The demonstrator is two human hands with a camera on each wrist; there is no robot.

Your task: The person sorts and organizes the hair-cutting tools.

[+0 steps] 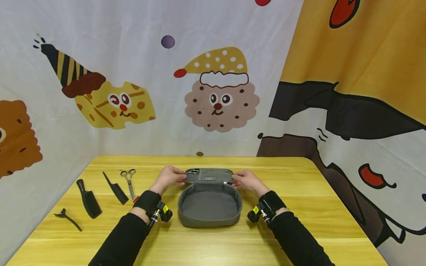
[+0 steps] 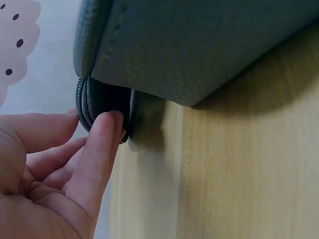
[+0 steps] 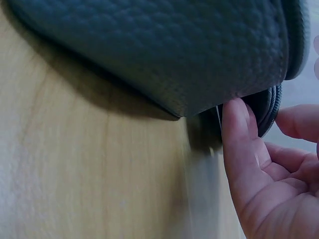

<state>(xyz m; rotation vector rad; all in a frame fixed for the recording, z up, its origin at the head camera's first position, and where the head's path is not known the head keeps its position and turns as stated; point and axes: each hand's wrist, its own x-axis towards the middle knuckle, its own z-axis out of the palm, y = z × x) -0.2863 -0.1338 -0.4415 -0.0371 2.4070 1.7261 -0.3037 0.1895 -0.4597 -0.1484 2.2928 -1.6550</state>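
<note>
A grey zippered case point(image 1: 210, 221) stands on the table with its lid point(image 1: 216, 174) folded back, and the inside of its body is bare. My left hand point(image 1: 169, 176) pinches the lid's left edge between thumb and fingers. At the opposite edge my right hand point(image 1: 249, 181) pinches the lid the same way. A small shiny metal item point(image 1: 194, 171) shows at the lid's upper left, beside a mesh pocket. In the left wrist view, fingers reach under the lid's zipper edge point(image 2: 83, 102), behind the case's corner. The right wrist view mirrors this, with the thumb at the zipper point(image 3: 274, 112).
Left of the case lie thinning scissors point(image 1: 129, 183), a rat-tail comb point(image 1: 116, 190), a wide black handled comb point(image 1: 89, 200) and a small black hair clip-like piece point(image 1: 68, 218). A red tag point(image 1: 135, 199) shows beside my left wrist. A printed curtain hangs behind the table point(image 1: 293, 236).
</note>
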